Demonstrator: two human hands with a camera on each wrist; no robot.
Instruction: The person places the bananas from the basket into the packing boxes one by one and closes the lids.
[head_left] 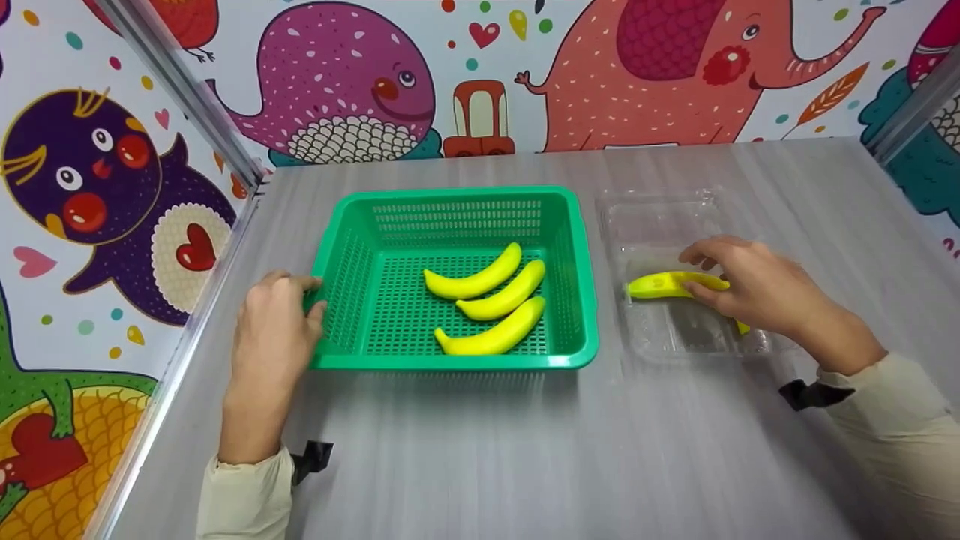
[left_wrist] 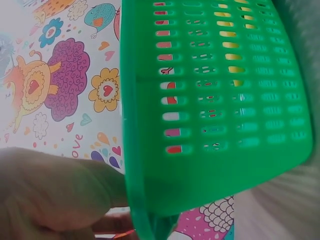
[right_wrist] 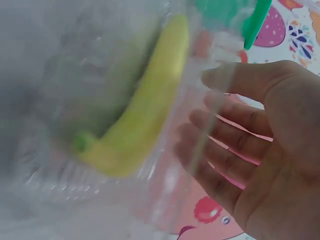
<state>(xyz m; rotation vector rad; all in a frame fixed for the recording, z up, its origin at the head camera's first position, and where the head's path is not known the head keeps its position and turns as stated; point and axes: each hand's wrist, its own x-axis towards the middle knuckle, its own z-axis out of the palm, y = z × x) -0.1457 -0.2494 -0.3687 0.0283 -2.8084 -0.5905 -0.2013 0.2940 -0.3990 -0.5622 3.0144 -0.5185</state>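
Observation:
A green plastic basket (head_left: 450, 361) with slotted walls stands on the table, and three yellow bananas (head_left: 501, 330) lie in it toward its right side. My left hand (head_left: 274, 334) grips the basket's left rim, with thumb and fingers on either side of it in the left wrist view. To the right sits a clear plastic container (head_left: 660, 217) with a banana (head_left: 667, 285) inside. Over that banana hovers my right hand (head_left: 769, 289), hiding part of it. In the right wrist view the fingers (right_wrist: 230, 135) are extended and apart from the banana (right_wrist: 145, 110), seen through the container's wall.
The grey table (head_left: 465, 450) extends in front of the basket and container. Walls printed with cartoon animals (head_left: 345, 75) close off the back and left, and metal posts (head_left: 187, 82) stand at the corners.

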